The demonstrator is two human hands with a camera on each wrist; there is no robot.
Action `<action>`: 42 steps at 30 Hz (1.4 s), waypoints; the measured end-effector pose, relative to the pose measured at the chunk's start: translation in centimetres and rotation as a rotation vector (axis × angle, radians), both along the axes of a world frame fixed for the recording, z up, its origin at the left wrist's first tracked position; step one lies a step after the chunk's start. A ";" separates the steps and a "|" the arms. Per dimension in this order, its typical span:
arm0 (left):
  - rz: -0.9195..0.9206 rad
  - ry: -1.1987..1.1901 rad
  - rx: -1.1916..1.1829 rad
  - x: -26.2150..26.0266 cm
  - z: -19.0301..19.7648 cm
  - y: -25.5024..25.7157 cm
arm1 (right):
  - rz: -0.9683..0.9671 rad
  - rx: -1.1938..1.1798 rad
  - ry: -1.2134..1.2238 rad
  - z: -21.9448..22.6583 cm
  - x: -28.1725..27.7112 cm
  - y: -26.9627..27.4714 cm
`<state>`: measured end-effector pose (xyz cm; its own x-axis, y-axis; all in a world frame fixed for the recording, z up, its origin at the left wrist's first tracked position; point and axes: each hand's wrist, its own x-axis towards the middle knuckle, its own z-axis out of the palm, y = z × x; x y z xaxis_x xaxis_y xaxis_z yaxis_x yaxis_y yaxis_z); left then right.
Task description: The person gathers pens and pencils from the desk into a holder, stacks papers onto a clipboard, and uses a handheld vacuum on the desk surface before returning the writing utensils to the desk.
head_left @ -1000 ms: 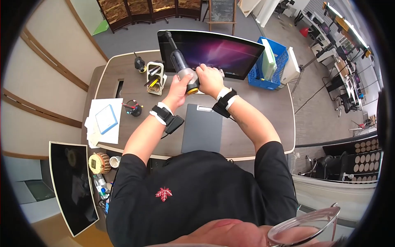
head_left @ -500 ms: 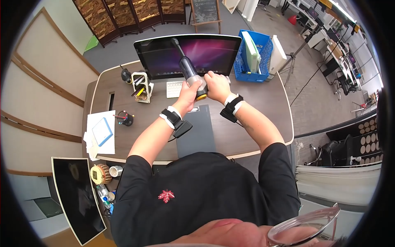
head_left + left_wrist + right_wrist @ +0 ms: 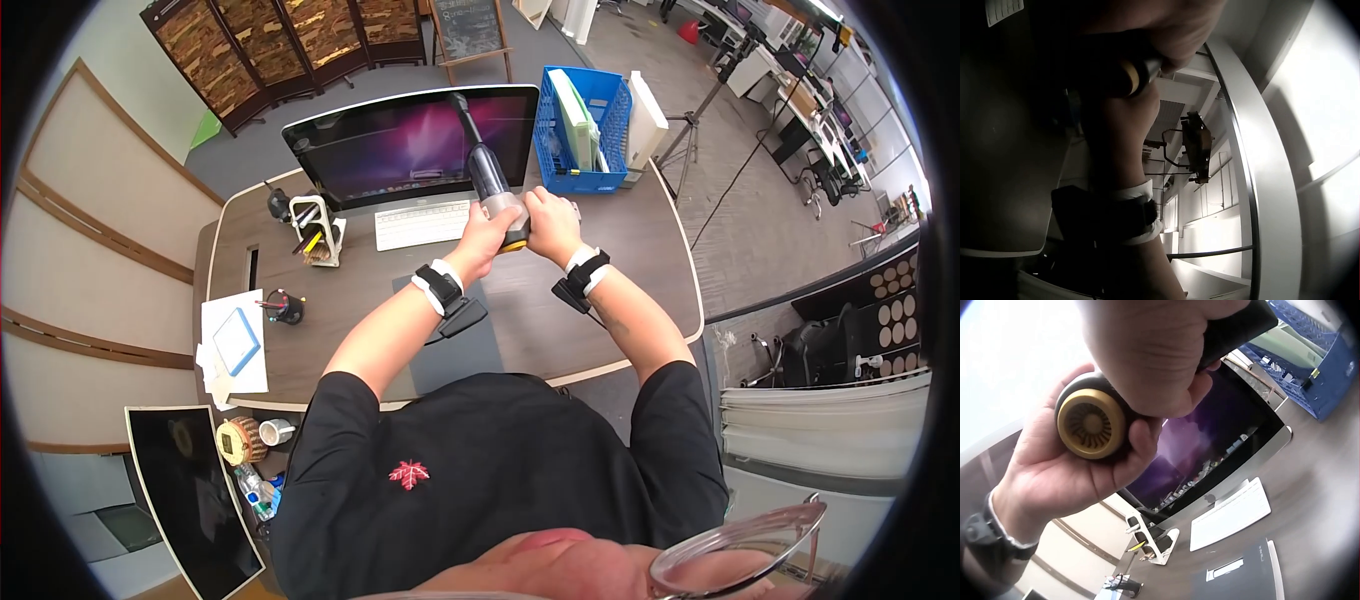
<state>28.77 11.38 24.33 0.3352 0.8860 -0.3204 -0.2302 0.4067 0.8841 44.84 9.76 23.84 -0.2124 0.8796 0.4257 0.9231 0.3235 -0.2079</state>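
A handheld vacuum (image 3: 486,168) with a grey body, dark barrel and narrow black nozzle points up and away across the monitor screen (image 3: 400,150). Whether its tip touches the screen, I cannot tell. My left hand (image 3: 484,242) wraps round the grey body near the rear. Beside it, my right hand (image 3: 553,228) grips the same tool from the right with curled fingers. In the right wrist view the yellow vent ring (image 3: 1091,424) shows between my left palm (image 3: 1050,481) and right hand (image 3: 1147,356). The left wrist view is dark, with the vent end (image 3: 1127,76) faintly visible.
A white keyboard (image 3: 422,226) lies below the monitor and a grey folder (image 3: 455,345) nearer my body. Pen holders (image 3: 318,235) and papers (image 3: 255,370) are at left. A blue basket (image 3: 585,182) with files stands right of the monitor.
Both hands have carried the vacuum rightward, its nozzle passing from the monitor's upper left corner to right of the screen's middle. The head view has shifted, and the keyboard has come into sight.
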 end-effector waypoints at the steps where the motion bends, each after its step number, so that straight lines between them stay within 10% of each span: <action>1: -0.023 -0.016 0.000 0.5 -0.3 -0.1 | -0.023 -0.019 -0.008 -0.2 0.5 -0.4; 19: -0.194 0.145 0.206 6.7 0.0 -1.5 | -0.038 -0.081 0.559 -6.0 6.6 -1.8; 25: -0.172 0.401 0.294 6.6 -2.7 -2.3 | 0.040 -0.216 0.991 -12.3 4.7 -2.1; 42: -0.341 0.383 0.065 5.5 -15.1 -2.1 | -0.165 -0.461 1.011 -19.5 1.7 -6.8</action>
<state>34.23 9.28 9.19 0.4779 0.7689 -0.4247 0.2515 0.3435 0.9048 46.51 2.91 4.33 0.1799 0.9830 -0.0373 0.2869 -0.0887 -0.9539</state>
